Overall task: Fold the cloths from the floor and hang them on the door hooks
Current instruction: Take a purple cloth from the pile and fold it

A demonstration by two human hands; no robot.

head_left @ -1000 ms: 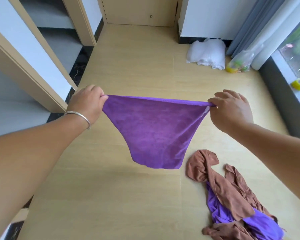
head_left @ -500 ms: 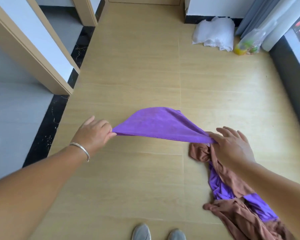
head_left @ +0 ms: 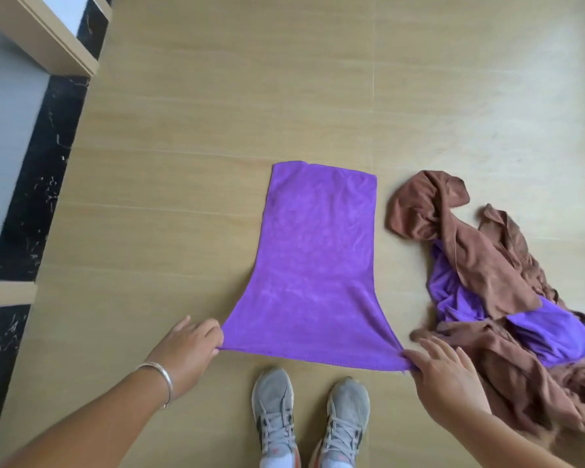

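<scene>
left hand (head_left: 186, 349) and right hand (head_left: 443, 376) fingers pinch the near corners of the purple microfibre cloth (head_left: 314, 265) spread flat on the wooden floor (head_left: 217, 130).

Home hallway (wooden floor (head_left: 217, 130), doorframe (head_left: 53, 45)).

I reach both arms down and forward. My left hand (head_left: 186, 349) has its fingers curled, pinching the near left corner of the purple cloth (head_left: 313, 265). My right hand (head_left: 448, 376) pinches the near right corner between thumb and forefinger, its other fingers extended and spread.
</scene>
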